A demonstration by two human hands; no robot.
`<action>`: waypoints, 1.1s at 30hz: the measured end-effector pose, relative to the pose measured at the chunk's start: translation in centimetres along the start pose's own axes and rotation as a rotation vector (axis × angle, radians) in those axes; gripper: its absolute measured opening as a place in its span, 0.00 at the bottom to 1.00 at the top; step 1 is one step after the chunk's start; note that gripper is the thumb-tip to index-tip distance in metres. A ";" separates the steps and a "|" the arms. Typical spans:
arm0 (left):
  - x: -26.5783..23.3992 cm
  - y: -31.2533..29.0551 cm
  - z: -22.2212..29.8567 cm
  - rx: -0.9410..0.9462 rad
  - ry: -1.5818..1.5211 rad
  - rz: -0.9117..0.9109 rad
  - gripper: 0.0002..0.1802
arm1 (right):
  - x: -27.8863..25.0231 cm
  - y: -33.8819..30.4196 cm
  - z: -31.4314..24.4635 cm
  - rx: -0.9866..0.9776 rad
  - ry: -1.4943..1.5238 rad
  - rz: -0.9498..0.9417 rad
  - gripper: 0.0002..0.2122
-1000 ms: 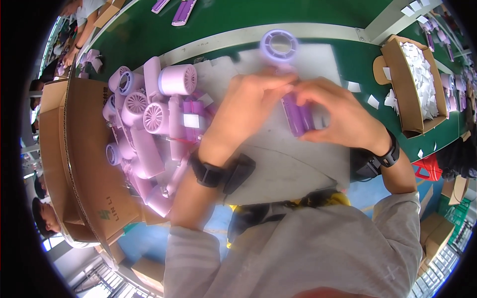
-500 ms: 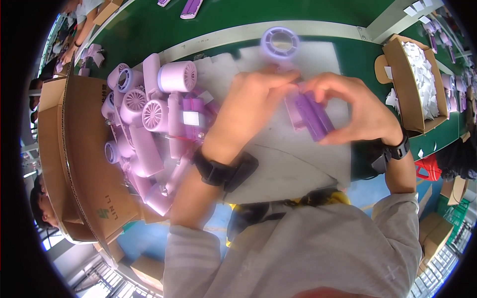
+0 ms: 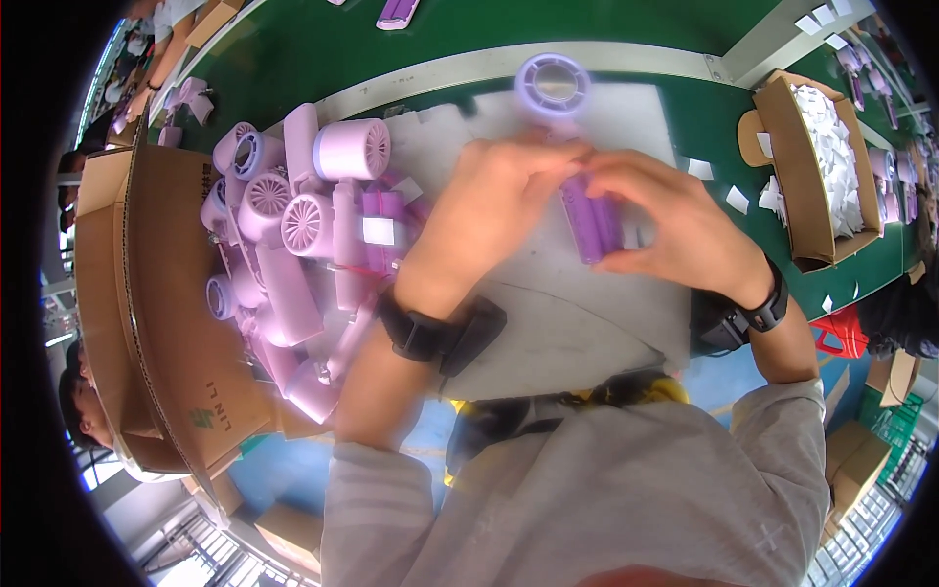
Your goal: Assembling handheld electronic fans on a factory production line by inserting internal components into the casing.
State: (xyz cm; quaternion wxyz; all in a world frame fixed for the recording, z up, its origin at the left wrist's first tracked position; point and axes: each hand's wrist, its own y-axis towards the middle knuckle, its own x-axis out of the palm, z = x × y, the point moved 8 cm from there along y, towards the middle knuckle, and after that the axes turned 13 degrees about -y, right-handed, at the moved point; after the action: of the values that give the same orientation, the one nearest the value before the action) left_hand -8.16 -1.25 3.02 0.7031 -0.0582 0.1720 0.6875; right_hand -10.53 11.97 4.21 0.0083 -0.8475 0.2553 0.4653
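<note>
A lilac handheld fan (image 3: pixel 554 86) lies on the white foam board (image 3: pixel 548 333), its round ring head pointing away from me. My left hand (image 3: pixel 504 191) is closed at the fan's neck, fingertips pinched; what lies under them is hidden. With thumb and fingers, my right hand (image 3: pixel 675 215) grips a purple twin-cylinder battery pack (image 3: pixel 592 227) over the fan's handle. Its far end is hidden beneath the fingers, so I cannot tell how deep it sits. Close to my left forearm, a pile of lilac handheld fans (image 3: pixel 284 284) lies, some with grilles showing.
A large brown carton (image 3: pixel 176 313) stands left of the pile. At right, an open cardboard box (image 3: pixel 797 196) holds white paper pieces, and loose white slips (image 3: pixel 737 200) lie on the green table. A metal rail (image 3: pixel 440 73) crosses behind the board; beyond it lies a purple part (image 3: pixel 397 12).
My right hand and the battery pack have shifted left, bringing the pack over the fan's handle and more upright. Beyond the rail, the purple part has moved right. My left hand is nearly still.
</note>
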 end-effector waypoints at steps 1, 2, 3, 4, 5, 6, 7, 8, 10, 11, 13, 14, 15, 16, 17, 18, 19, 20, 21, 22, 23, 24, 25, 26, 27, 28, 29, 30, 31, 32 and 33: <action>-0.1 0.0 0.1 -0.001 0.001 0.003 0.16 | -0.2 -0.1 -0.3 -0.009 -0.061 0.022 0.29; -0.1 0.0 0.1 -0.011 0.000 0.001 0.16 | -0.2 -0.1 -0.5 -0.012 -0.060 0.020 0.29; 0.0 0.1 0.1 -0.020 -0.003 -0.005 0.16 | -0.3 -0.2 -0.5 0.010 -0.058 0.011 0.28; 0.1 0.1 0.0 -0.029 -0.005 -0.011 0.16 | -0.3 -0.3 -0.4 0.033 -0.055 0.002 0.28; 0.1 0.1 0.0 -0.030 -0.006 -0.012 0.16 | -0.4 -0.3 -0.3 0.056 -0.052 -0.007 0.28; 0.0 0.0 -0.1 -0.024 -0.006 -0.005 0.16 | -0.4 -0.4 -0.3 0.056 -0.051 -0.008 0.28; 0.0 0.0 -0.3 -0.019 -0.006 0.002 0.16 | -0.5 -0.4 -0.3 0.044 -0.080 -0.005 0.27; 0.0 -0.1 -0.3 -0.013 -0.006 0.009 0.15 | -0.6 -0.4 -0.5 0.031 -0.111 -0.002 0.26; 0.0 -0.1 -0.5 0.006 -0.002 0.014 0.15 | -0.6 -0.4 -0.5 0.018 -0.142 0.001 0.26; -0.1 -0.1 -0.4 0.024 0.003 0.019 0.15 | -0.7 -0.5 -0.6 0.005 -0.161 0.012 0.25; -0.1 0.0 -0.1 0.041 0.009 0.025 0.15 | -0.9 -0.6 -0.7 -0.022 -0.197 0.033 0.25; -0.1 0.0 0.1 0.021 0.006 0.016 0.14 | -0.9 -0.6 -0.7 -0.022 -0.196 0.032 0.25; -0.1 0.1 0.4 0.001 0.004 0.006 0.14 | -0.9 -0.6 -0.6 -0.023 -0.200 0.033 0.24; -0.1 0.2 0.4 -0.019 0.002 -0.003 0.13 | -0.9 -0.6 -0.6 -0.025 -0.204 0.034 0.24; -0.1 0.2 0.3 -0.019 0.002 -0.003 0.13 | -0.9 -0.6 -0.6 -0.027 -0.208 0.035 0.23; -0.1 0.1 0.3 -0.010 0.016 -0.003 0.13 | -0.8 -0.6 -0.7 -0.027 -0.207 0.035 0.23; -0.2 0.1 0.2 -0.001 0.030 -0.003 0.14 | -0.6 -0.6 -0.9 -0.020 -0.229 0.046 0.22; -0.1 0.0 0.1 0.009 0.044 -0.003 0.15 | -0.5 -0.6 -1.1 -0.012 -0.251 0.057 0.22; -0.1 0.0 -0.1 0.009 0.043 -0.003 0.15 | -0.5 -0.6 -1.2 -0.004 -0.273 0.068 0.21; -0.1 0.0 -0.2 0.027 0.038 0.009 0.15 | -0.4 -0.7 -1.2 -0.005 -0.273 0.067 0.21; -0.1 0.1 -0.2 0.046 0.034 0.020 0.15 | -0.5 -0.6 -1.2 -0.010 -0.269 0.075 0.21; -0.2 0.1 0.0 0.065 0.029 0.031 0.15 | -0.5 -0.6 -1.2 -0.015 -0.265 0.083 0.21; -0.2 0.1 0.1 0.066 0.029 0.031 0.15 | -0.6 -0.6 -1.2 -0.020 -0.261 0.092 0.20; -0.2 0.1 -0.1 0.036 0.031 0.022 0.15 | -0.8 -0.4 -1.0 -0.020 -0.262 0.092 0.20; -0.2 0.1 -0.1 0.005 0.033 0.013 0.15 | -0.9 -0.2 -0.8 -0.034 -0.235 0.076 0.20; -0.1 0.1 -0.1 -0.026 0.035 0.004 0.15 | -1.1 -0.1 -0.6 -0.047 -0.207 0.059 0.20; -0.2 0.1 0.0 -0.026 0.035 0.005 0.15 | -1.1 0.0 -0.6 -0.061 -0.179 0.043 0.20; -0.1 0.2 0.0 -0.039 0.044 -0.001 0.15 | -1.1 0.0 -0.6 -0.061 -0.179 0.042 0.20; -0.1 0.2 0.0 -0.053 0.053 -0.007 0.16 | -1.1 -0.1 -0.7 -0.067 -0.190 0.038 0.21; 0.0 0.2 -0.1 -0.067 0.063 -0.013 0.16 | -1.0 -0.2 -0.8 -0.073 -0.200 0.034 0.21; 0.0 0.2 -0.3 -0.067 0.063 -0.010 0.16 | -0.9 -0.2 -0.9 -0.082 -0.210 0.030 0.21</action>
State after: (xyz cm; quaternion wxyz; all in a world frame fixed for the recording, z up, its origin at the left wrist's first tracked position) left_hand -8.38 -1.31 2.74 0.6984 -0.1044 0.1705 0.6872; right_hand -10.16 12.28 5.41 -0.0065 -0.7898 0.2464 0.5617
